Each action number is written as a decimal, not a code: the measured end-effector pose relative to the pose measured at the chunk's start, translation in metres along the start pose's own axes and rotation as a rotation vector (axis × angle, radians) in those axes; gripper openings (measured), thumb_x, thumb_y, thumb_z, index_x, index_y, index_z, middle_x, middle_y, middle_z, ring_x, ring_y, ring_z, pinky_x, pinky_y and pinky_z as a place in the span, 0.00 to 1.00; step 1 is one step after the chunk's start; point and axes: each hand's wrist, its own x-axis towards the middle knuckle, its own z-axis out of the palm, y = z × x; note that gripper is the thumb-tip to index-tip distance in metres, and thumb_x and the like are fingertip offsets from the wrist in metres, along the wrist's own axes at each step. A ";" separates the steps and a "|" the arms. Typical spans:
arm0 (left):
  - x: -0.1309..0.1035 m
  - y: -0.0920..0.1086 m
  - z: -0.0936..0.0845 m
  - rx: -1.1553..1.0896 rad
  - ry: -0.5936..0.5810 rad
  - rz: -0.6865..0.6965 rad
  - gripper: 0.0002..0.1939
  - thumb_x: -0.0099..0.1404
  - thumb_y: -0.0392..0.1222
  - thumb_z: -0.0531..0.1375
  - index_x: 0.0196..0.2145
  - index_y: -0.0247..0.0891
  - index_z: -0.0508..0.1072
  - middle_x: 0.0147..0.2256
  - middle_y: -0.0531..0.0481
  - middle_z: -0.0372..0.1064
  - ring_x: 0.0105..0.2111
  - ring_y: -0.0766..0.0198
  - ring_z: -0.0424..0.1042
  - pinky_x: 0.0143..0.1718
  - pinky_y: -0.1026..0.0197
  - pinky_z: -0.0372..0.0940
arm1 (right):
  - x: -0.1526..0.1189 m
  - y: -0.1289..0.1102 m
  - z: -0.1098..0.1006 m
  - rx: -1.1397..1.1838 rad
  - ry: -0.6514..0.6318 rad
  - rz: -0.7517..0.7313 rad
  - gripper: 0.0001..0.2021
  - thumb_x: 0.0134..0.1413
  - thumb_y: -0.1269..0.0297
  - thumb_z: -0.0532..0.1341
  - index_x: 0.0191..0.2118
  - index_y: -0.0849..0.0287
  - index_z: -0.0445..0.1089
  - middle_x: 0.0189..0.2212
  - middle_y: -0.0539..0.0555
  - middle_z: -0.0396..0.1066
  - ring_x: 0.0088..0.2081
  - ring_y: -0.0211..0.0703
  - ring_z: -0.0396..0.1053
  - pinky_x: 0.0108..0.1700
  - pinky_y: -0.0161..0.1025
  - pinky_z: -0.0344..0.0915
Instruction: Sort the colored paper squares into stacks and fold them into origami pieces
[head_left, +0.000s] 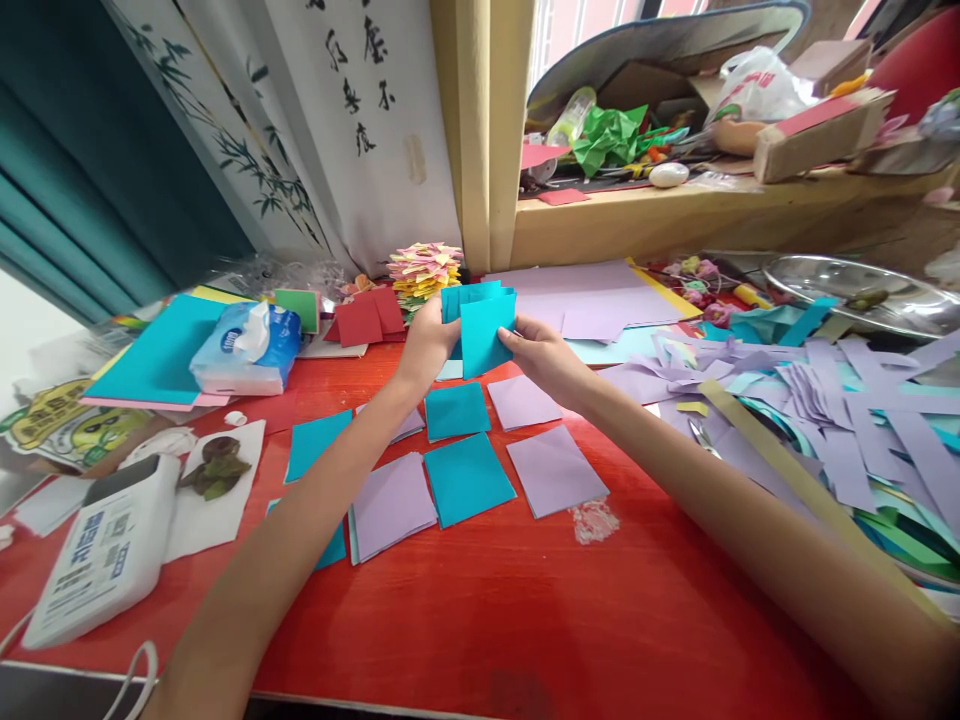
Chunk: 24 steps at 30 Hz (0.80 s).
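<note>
Landmark: flat square pile of teal paper (469,480) on the glossy red tabletop (450,620).

- Near L. of pile: white oblong plastic case (105,560), dark end, printed label; contents n/a (can't see in).
- Flanking pile: lilac paper squares, L. stack (395,505) and R. stack (557,470).
- Beyond pile, raised off table: teal paper pcs (486,345), qty unclear, creased at top. Left hand (426,345) grips rear pcs at L. side; right hand (544,355) pinches front pc. at R. edge, thumb on near face. Handling (est.): v. light, thin, stiff enough to stand up from a pinch; creases or tears if squeezed; layers prob. slide over each other — take by side edges, fingertips only.
- Far L. of pile: blue-and-white soft plastic tissue pack (247,360), white tissue poking from top.
- Far R. of pile: round shiny metal tray (802,280), w/ dark greenish item (866,298) inside, ID unclear.
- Farthest R., beyond tray: on sill, white plastic bag (769,85) w/ red print — contents hidden; brown cardboard box (821,135), interior not visible.
</note>
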 end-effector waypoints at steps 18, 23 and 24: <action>-0.005 -0.047 0.004 -0.083 -0.059 -0.017 0.13 0.55 0.44 0.57 0.39 0.39 0.64 0.38 0.48 0.70 0.37 0.59 0.70 0.36 0.58 0.65 | 0.000 0.012 -0.014 -0.044 0.037 0.002 0.13 0.53 0.56 0.57 0.42 0.54 0.69 0.41 0.50 0.72 0.44 0.42 0.67 0.47 0.43 0.66; -0.005 -0.052 -0.001 -0.075 -0.050 -0.167 0.18 0.49 0.41 0.61 0.38 0.39 0.62 0.32 0.51 0.68 0.27 0.63 0.68 0.24 0.64 0.62 | 0.000 0.021 -0.012 -0.069 0.040 0.061 0.13 0.53 0.59 0.57 0.44 0.55 0.68 0.42 0.51 0.72 0.42 0.42 0.68 0.47 0.42 0.65; -0.006 -0.051 -0.001 -0.077 -0.047 -0.172 0.19 0.49 0.41 0.61 0.39 0.39 0.62 0.32 0.52 0.67 0.27 0.64 0.68 0.23 0.64 0.61 | 0.000 0.022 -0.011 -0.073 0.039 0.069 0.13 0.53 0.60 0.57 0.44 0.56 0.68 0.42 0.51 0.71 0.43 0.42 0.68 0.48 0.42 0.65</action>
